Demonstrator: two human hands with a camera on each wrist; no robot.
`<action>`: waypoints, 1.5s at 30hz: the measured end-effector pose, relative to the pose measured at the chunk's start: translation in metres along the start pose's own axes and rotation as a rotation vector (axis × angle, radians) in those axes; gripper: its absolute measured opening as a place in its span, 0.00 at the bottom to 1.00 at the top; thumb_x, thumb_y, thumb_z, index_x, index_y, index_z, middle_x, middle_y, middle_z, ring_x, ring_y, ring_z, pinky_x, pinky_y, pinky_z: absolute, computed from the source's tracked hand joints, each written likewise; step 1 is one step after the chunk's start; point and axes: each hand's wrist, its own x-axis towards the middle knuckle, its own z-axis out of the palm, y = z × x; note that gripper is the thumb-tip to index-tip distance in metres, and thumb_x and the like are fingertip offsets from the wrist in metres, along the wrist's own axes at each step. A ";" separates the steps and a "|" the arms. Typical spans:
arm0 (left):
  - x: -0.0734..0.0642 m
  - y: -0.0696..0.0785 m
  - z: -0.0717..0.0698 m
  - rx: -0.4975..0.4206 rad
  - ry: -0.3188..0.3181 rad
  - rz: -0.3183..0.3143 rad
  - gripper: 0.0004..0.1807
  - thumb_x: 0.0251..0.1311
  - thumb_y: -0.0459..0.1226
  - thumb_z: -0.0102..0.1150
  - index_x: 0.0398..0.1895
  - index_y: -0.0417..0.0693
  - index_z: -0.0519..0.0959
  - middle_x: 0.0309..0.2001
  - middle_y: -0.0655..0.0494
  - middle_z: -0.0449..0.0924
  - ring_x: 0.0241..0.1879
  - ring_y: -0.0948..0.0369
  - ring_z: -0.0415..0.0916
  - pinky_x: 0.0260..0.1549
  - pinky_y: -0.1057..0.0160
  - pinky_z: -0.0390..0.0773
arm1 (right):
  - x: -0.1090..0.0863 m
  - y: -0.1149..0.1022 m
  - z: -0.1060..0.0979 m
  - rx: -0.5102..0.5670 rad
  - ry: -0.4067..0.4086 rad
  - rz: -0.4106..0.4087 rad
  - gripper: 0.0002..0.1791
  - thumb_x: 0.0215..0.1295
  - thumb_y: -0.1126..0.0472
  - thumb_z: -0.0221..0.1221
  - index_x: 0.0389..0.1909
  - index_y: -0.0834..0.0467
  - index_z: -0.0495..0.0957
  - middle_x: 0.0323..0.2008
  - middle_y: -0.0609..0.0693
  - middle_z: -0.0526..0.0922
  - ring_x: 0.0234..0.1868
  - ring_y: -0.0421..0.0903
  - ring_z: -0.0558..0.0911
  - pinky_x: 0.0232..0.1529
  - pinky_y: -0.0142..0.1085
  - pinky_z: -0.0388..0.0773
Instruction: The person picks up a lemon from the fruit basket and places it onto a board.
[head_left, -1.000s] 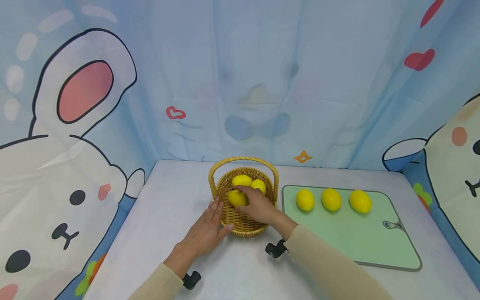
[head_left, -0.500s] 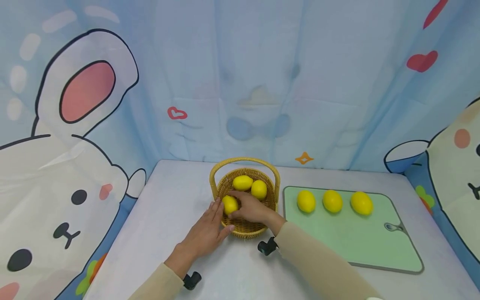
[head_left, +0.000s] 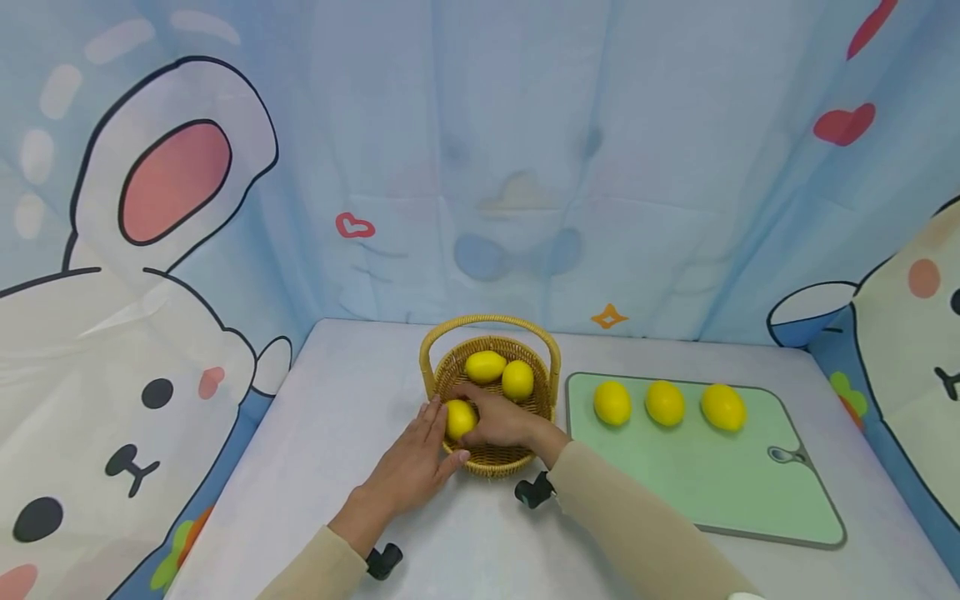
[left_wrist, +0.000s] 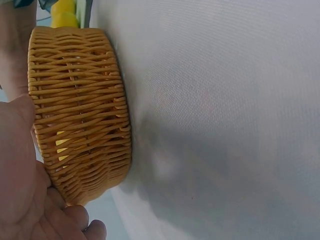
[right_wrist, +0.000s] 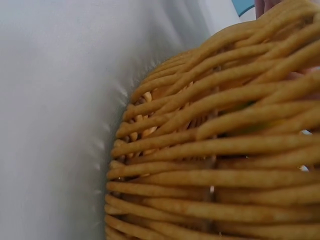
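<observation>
A round wicker basket (head_left: 491,468) with a tall handle stands on the white table. In it, my right hand (head_left: 504,418) holds a lemon (head_left: 459,419) near the left front wall, thumb and fingers around it. Two more lemons sit at the back, an oblong one (head_left: 485,366) and another lemon (head_left: 517,381) beside it. My left hand (head_left: 408,461) rests against the basket's left front side, fingers extended along the rim and thumb spread toward the front. In the left wrist view, fingertips (left_wrist: 77,216) lie at the woven wall. Weave fills the right wrist view.
Right of the basket lies a pale green cutting board (head_left: 757,487) with three lemons (head_left: 665,403) in a row along its far side. A patterned blue curtain (head_left: 517,167) closes off the back of the table (head_left: 337,392).
My right hand has brought its lemon from the middle of the basket to the left front, beside my left fingers. The left hand has stayed at the rim.
</observation>
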 end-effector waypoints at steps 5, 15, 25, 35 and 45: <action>0.000 -0.001 0.002 0.006 -0.003 -0.001 0.49 0.80 0.65 0.35 0.86 0.38 0.44 0.87 0.44 0.36 0.86 0.47 0.41 0.83 0.47 0.52 | 0.001 0.001 0.001 -0.070 -0.044 -0.036 0.47 0.60 0.57 0.72 0.80 0.54 0.63 0.75 0.54 0.71 0.71 0.53 0.74 0.72 0.52 0.72; 0.000 0.002 0.001 -0.001 -0.007 -0.002 0.48 0.81 0.64 0.36 0.86 0.38 0.45 0.87 0.43 0.38 0.86 0.47 0.40 0.82 0.47 0.53 | -0.005 0.000 0.000 -0.074 -0.009 0.017 0.48 0.60 0.56 0.73 0.80 0.53 0.63 0.77 0.53 0.69 0.70 0.53 0.75 0.72 0.53 0.73; 0.000 0.003 0.001 0.003 -0.004 -0.008 0.49 0.80 0.65 0.37 0.85 0.36 0.47 0.87 0.43 0.39 0.85 0.47 0.41 0.82 0.47 0.53 | -0.013 -0.002 -0.006 -0.047 0.174 0.021 0.47 0.62 0.61 0.74 0.80 0.49 0.63 0.76 0.52 0.70 0.70 0.55 0.75 0.71 0.56 0.74; -0.002 0.003 0.001 0.002 0.010 -0.006 0.49 0.80 0.64 0.38 0.85 0.37 0.47 0.87 0.43 0.38 0.85 0.45 0.43 0.82 0.47 0.53 | -0.033 -0.012 -0.018 0.006 0.307 -0.018 0.47 0.64 0.61 0.74 0.80 0.48 0.61 0.77 0.54 0.68 0.68 0.56 0.77 0.67 0.55 0.79; 0.000 0.001 0.000 0.031 0.006 -0.004 0.50 0.79 0.67 0.33 0.86 0.37 0.46 0.87 0.44 0.37 0.85 0.47 0.41 0.83 0.47 0.52 | -0.057 -0.017 -0.026 0.011 0.354 -0.097 0.46 0.65 0.63 0.74 0.80 0.48 0.61 0.77 0.56 0.66 0.65 0.56 0.79 0.63 0.52 0.83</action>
